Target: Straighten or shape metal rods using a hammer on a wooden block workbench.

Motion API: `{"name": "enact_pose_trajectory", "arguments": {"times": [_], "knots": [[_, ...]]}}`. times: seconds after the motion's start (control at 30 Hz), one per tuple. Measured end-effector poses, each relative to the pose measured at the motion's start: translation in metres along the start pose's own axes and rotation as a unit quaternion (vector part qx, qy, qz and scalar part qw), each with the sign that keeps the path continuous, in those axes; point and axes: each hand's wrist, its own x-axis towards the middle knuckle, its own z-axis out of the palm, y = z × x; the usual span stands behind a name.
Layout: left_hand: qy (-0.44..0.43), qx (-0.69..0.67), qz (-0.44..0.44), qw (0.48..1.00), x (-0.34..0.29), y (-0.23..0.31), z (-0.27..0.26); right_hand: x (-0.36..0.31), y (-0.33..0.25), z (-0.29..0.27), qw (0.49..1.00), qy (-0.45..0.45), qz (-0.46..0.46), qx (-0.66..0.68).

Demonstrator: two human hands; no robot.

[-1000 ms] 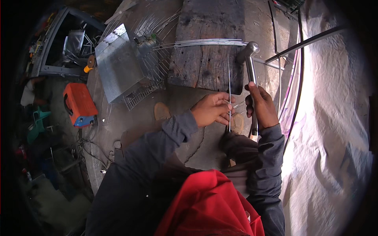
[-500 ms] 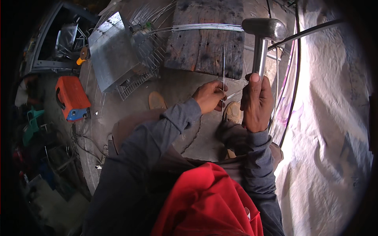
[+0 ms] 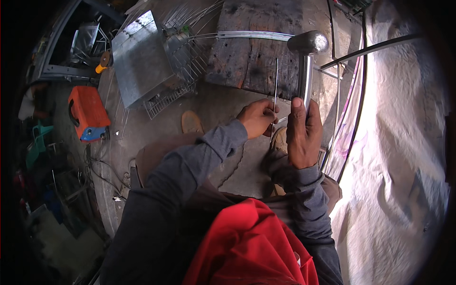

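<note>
Above last second's spot, the hammer [image 3: 307, 66]

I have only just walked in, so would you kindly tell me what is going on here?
A person pinches a thin rod in the left hand and grips a hammer in the right hand, its head at the far end. In this view the rod's tip overlaps the wooden board; whether they touch is unclear. More rods lie across the board. Off to the left are a metal box and an orange case.
</note>
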Motion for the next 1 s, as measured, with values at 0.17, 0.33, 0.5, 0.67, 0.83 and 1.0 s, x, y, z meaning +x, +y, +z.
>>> {"name": "enact_pose_trajectory", "arguments": {"times": [0.17, 0.33, 0.5, 0.67, 0.83, 1.0], "knots": [[0.001, -0.012, -0.009, 1.000, 0.002, 0.003, 0.003, 0.009, 0.026, 0.003, 0.998, 0.022, -0.040, -0.050], [0.004, -0.022, -0.033, 0.999, -0.001, 0.008, 0.004, 0.012, 0.013, -0.004, 0.998, -0.010, 0.032, -0.057], [-0.011, -0.027, -0.015, 0.999, 0.005, 0.002, 0.002, 0.009, 0.027, -0.002, 0.999, 0.016, -0.031, 0.001], [-0.002, -0.011, -0.022, 1.000, 0.002, 0.005, 0.002, 0.012, 0.013, -0.005, 0.993, -0.050, 0.046, -0.100], [0.009, -0.031, 0.002, 0.999, 0.004, 0.000, 0.002, 0.009, 0.021, 0.000, 0.998, -0.021, 0.033, -0.055], [-0.007, -0.034, -0.035, 0.999, 0.002, 0.006, 0.003, 0.017, 0.028, -0.001, 0.997, -0.035, 0.060, -0.043]]}}
